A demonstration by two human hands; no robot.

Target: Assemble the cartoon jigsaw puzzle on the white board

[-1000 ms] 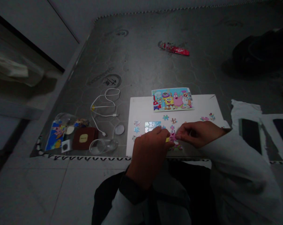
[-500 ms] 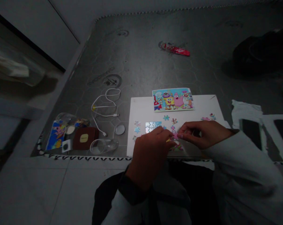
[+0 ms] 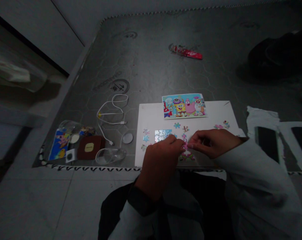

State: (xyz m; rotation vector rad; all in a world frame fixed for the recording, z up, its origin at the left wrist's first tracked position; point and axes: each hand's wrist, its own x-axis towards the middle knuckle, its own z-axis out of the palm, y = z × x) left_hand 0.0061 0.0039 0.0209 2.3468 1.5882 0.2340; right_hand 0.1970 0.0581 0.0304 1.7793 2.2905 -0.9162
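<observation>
A pink puzzle piece [image 3: 185,146] lies between my two hands, low on the white board [image 3: 151,116]. My left hand [image 3: 163,153] is bent over the partly joined puzzle [image 3: 162,134], its curled fingertips against the piece's left side; the palm hides part of the puzzle. From the right, my right hand [image 3: 211,142] pinches the piece's edge between thumb and forefinger. More joined pieces [image 3: 187,156] show just below the fingertips. Above them, a picture card [image 3: 184,106] with cartoon figures rests on the board's top edge.
Loose pieces lie at the board's left [image 3: 146,138] and right [image 3: 218,126]. Further left are a white cable [image 3: 111,114], a round lid [image 3: 127,138], a clear cup [image 3: 111,156] and a brown case [image 3: 89,148]. A red wrapper [image 3: 188,52] lies behind; a phone [image 3: 267,143] sits right.
The pink piece has shifted slightly left and lies lower among the joined pieces. My left fingers have closed in over it, and my right hand has moved a little left.
</observation>
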